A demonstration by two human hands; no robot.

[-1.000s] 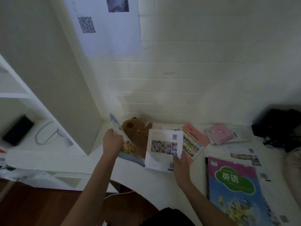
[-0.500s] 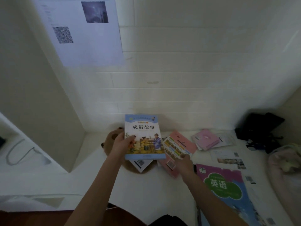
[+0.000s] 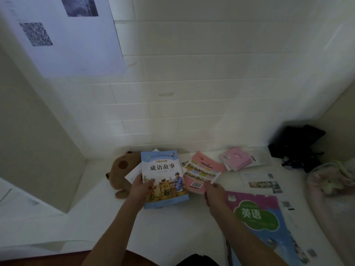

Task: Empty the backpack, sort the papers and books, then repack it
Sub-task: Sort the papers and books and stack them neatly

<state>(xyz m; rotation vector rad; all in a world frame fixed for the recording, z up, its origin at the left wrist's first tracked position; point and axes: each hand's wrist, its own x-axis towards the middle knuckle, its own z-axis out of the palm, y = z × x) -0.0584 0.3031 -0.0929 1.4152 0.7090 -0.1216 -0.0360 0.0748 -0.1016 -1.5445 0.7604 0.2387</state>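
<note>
My left hand [image 3: 141, 189] grips a blue storybook [image 3: 163, 177] by its left edge, cover up, over a white sheet [image 3: 134, 172] on the white desk [image 3: 172, 227]. Beside it, my right hand [image 3: 214, 194] pinches the near corner of a picture-printed leaflet [image 3: 201, 172] lying on a pink booklet [image 3: 206, 164]. A large purple and blue textbook [image 3: 257, 217] lies under my right forearm. More pink booklets [image 3: 237, 158] and printed sheets [image 3: 263, 182] are spread at the right. What looks like the black backpack [image 3: 295, 144] sits in the far right corner.
A brown plush bear [image 3: 120, 169] lies left of the storybook, against the wall. A pale pink bag [image 3: 332, 189] fills the right edge. A white shelf side panel [image 3: 38, 141] stands at the left. A printed notice [image 3: 63, 35] hangs on the tiled wall.
My left hand has turned the storybook cover up and lowered it onto the white sheet. My right hand let go of that sheet and now pinches the leaflet. The view has swung right.
</note>
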